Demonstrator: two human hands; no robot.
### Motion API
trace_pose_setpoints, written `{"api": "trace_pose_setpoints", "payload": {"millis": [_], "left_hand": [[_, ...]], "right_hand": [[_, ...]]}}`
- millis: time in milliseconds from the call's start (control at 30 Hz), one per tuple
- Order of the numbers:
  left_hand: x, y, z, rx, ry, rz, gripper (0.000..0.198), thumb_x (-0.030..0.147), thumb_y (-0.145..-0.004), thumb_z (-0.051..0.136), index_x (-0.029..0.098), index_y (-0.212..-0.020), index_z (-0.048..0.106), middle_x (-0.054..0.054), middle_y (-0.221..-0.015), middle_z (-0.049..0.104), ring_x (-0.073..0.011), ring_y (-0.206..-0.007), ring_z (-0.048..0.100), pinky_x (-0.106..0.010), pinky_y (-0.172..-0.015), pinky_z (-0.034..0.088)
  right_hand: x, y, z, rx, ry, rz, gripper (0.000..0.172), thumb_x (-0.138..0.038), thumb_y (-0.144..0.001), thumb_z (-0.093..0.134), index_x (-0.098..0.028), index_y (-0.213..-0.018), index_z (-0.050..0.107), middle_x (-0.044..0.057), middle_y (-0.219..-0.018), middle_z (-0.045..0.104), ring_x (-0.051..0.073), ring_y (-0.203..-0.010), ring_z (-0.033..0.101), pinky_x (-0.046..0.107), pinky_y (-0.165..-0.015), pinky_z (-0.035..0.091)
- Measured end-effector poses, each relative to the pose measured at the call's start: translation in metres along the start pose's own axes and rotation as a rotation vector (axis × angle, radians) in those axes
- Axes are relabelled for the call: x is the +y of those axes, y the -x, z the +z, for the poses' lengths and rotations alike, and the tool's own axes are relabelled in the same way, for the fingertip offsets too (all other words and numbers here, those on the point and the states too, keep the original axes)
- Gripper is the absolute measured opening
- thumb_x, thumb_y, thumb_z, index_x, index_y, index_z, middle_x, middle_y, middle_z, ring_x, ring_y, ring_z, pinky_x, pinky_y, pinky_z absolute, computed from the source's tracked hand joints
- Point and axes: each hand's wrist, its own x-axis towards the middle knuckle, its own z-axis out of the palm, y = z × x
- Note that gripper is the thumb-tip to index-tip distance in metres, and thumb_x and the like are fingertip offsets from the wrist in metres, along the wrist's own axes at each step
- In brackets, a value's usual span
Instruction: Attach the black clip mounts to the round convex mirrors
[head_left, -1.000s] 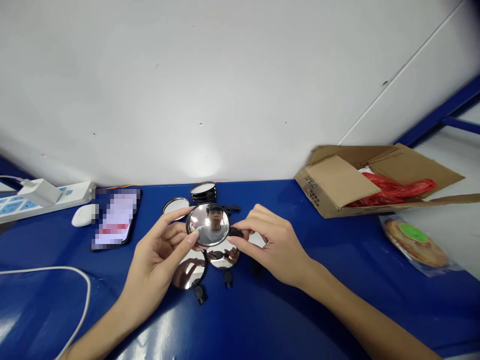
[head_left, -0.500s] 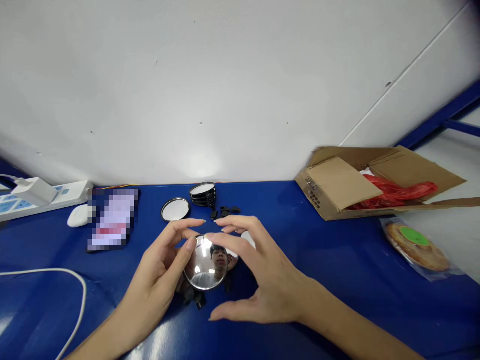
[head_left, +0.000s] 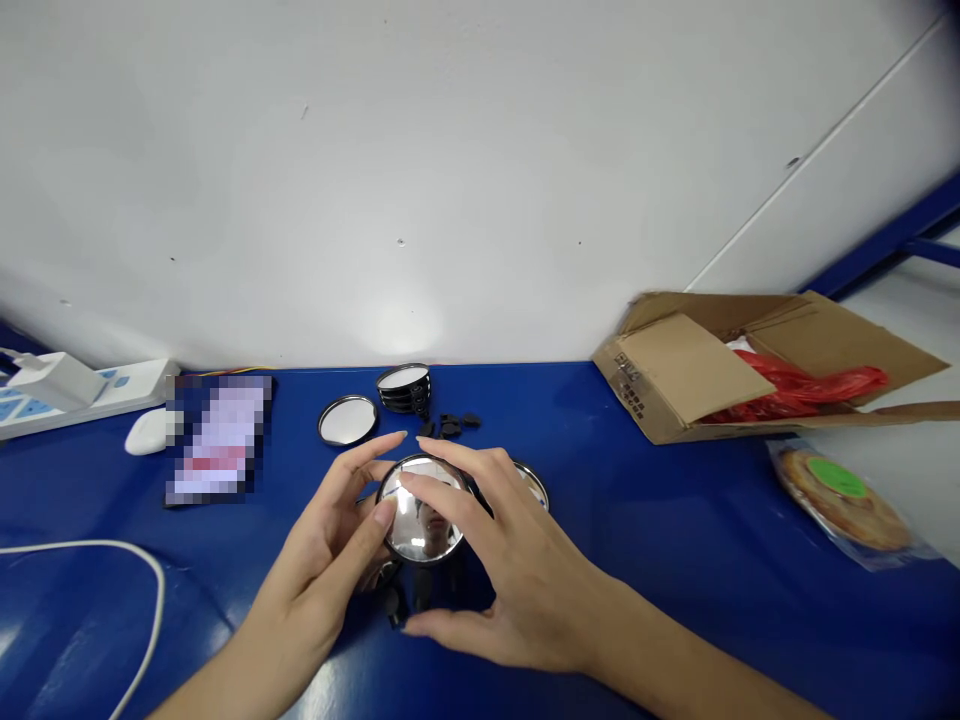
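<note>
A small round convex mirror (head_left: 418, 520) with a black rim sits low over the blue tabletop, held between both hands. My left hand (head_left: 330, 560) pinches its left edge with thumb and fingers. My right hand (head_left: 510, 570) curls over its right side, fingers on the rim and thumb below. More mirrors lie partly hidden beneath my hands; one (head_left: 531, 482) peeks out at the right. Further back lie a single mirror (head_left: 347, 420), a stack of mirrors (head_left: 405, 388) and several small black parts (head_left: 450, 424).
A phone (head_left: 217, 435), a white mouse (head_left: 146, 430) and a power strip (head_left: 67, 390) lie at the left, with a white cable (head_left: 112, 560) in front. An open cardboard box (head_left: 690, 375) with red plastic stands at the right, beside a wrapped disc (head_left: 844, 490). A white wall rises behind.
The mirror came down from an upright hold above the table to just over the other mirrors. My right hand moved from its right edge to cover it from above.
</note>
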Motion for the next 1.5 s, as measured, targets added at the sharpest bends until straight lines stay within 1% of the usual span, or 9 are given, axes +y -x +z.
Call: {"api": "trace_pose_setpoints", "payload": {"millis": [233, 433, 600, 667, 833, 1000, 1133, 1367, 1500], "left_hand": [[0.001, -0.003, 0.0, 0.083, -0.059, 0.059, 0.054, 0.051, -0.11, 0.075, 0.041, -0.16, 0.059, -0.007, -0.143, 0.072, -0.0222, -0.094, 0.076, -0.034, -0.081, 0.067], [-0.003, -0.018, -0.021, 0.333, -0.332, 0.357, 0.033, 0.044, -0.114, 0.07, 0.034, -0.145, 0.064, -0.004, -0.133, 0.073, -0.028, -0.133, 0.07, -0.044, -0.119, 0.052], [0.0, -0.035, -0.041, 0.453, -0.724, 0.326, 0.032, 0.05, -0.114, 0.064, 0.028, -0.137, 0.067, -0.011, -0.144, 0.071, -0.0349, -0.13, 0.071, -0.035, -0.069, 0.057], [-0.001, -0.039, -0.045, 0.47, -0.888, 0.346, 0.034, 0.05, -0.114, 0.06, 0.025, -0.137, 0.067, -0.014, -0.142, 0.069, -0.0376, -0.13, 0.069, -0.034, -0.062, 0.056], [-0.009, -0.045, -0.053, 0.407, -1.046, 0.388, 0.043, 0.048, -0.114, 0.057, 0.022, -0.148, 0.066, -0.02, -0.155, 0.061, -0.0441, -0.15, 0.053, -0.053, -0.097, 0.064], [-0.019, -0.053, -0.065, 0.314, -1.122, 0.368, 0.052, 0.05, -0.116, 0.055, 0.03, -0.164, 0.063, -0.02, -0.177, 0.046, -0.0451, -0.165, 0.043, -0.073, -0.131, 0.039], [-0.023, -0.059, -0.071, 0.267, -1.142, 0.381, 0.056, 0.053, -0.115, 0.055, 0.034, -0.167, 0.061, -0.012, -0.183, 0.045, -0.0388, -0.171, 0.038, -0.066, -0.138, 0.034], [-0.016, -0.067, -0.074, 0.235, -1.092, 0.371, 0.05, 0.058, -0.118, 0.05, 0.037, -0.159, 0.071, -0.006, -0.173, 0.061, -0.0346, -0.168, 0.046, -0.061, -0.138, 0.036], [-0.016, -0.076, -0.08, 0.223, -1.06, 0.361, 0.055, 0.056, -0.116, 0.055, 0.034, -0.165, 0.065, -0.011, -0.172, 0.062, -0.0374, -0.17, 0.042, -0.064, -0.138, 0.032]], "right_hand": [[0.006, -0.004, -0.004, 0.08, -0.052, -0.02, 0.099, -0.043, -0.088, 0.09, -0.027, -0.169, 0.035, 0.02, -0.162, 0.059, 0.042, -0.14, 0.064, 0.059, -0.115, 0.051], [0.021, -0.008, -0.019, -0.059, -0.191, 0.116, 0.098, -0.04, -0.079, 0.1, -0.03, -0.159, 0.044, 0.014, -0.153, 0.065, 0.04, -0.138, 0.061, 0.058, -0.118, 0.047], [0.022, -0.008, -0.02, -0.215, -0.175, 0.189, 0.107, -0.045, -0.076, 0.105, -0.026, -0.164, 0.046, 0.013, -0.149, 0.064, 0.039, -0.134, 0.056, 0.06, -0.117, 0.045], [0.02, -0.007, -0.019, -0.248, -0.154, 0.19, 0.11, -0.05, -0.078, 0.103, -0.025, -0.168, 0.044, 0.014, -0.149, 0.063, 0.039, -0.134, 0.054, 0.061, -0.117, 0.045], [0.018, -0.005, -0.018, -0.309, -0.125, 0.208, 0.108, -0.056, -0.085, 0.098, -0.026, -0.173, 0.043, 0.016, -0.151, 0.062, 0.04, -0.136, 0.054, 0.064, -0.117, 0.045], [0.019, -0.004, -0.018, -0.33, -0.094, 0.185, 0.103, -0.057, -0.09, 0.095, -0.026, -0.174, 0.043, 0.017, -0.154, 0.062, 0.041, -0.139, 0.053, 0.065, -0.119, 0.042], [0.021, -0.005, -0.021, -0.304, -0.084, 0.184, 0.095, -0.06, -0.094, 0.09, -0.025, -0.171, 0.047, 0.018, -0.157, 0.06, 0.041, -0.142, 0.051, 0.063, -0.121, 0.04], [0.038, -0.007, -0.027, -0.042, 0.003, 0.301, 0.033, -0.039, -0.121, 0.053, -0.027, -0.148, 0.067, 0.012, -0.14, 0.073, 0.034, -0.129, 0.06, 0.055, -0.11, 0.044], [0.054, -0.006, -0.025, 0.025, 0.069, 0.304, 0.034, -0.028, -0.121, 0.045, -0.028, -0.139, 0.074, 0.01, -0.136, 0.077, 0.031, -0.123, 0.065, 0.051, -0.104, 0.046]]}}
